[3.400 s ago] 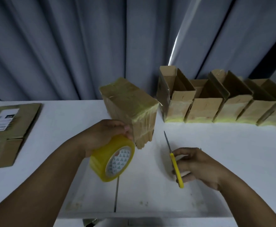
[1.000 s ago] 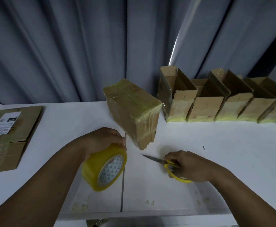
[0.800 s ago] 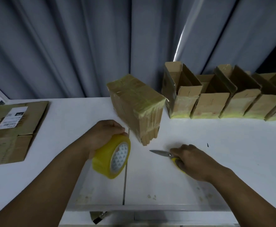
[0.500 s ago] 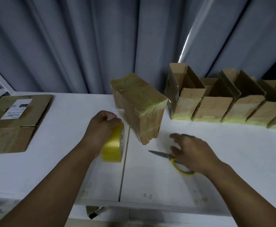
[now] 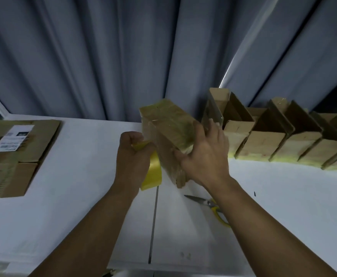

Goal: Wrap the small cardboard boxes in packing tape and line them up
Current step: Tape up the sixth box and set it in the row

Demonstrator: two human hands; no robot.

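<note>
Two things held: your left grip (image 5: 132,156) curls round the tape roll (image 5: 153,173), touching the wrapped box (image 5: 167,120); your right grip (image 5: 205,154) clasps that box's top, on the worktop (image 5: 83,176) beside the open boxes (image 5: 263,140).

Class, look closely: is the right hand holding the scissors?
No, the scissors lie free on the table while the right hand grips the taped box.

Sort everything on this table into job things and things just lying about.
Job: taped box, gripped by the right hand; tape roll, held by the left hand; scissors, untouched; row of open boxes at the back.
Lying about: flattened carton at the left.
</note>
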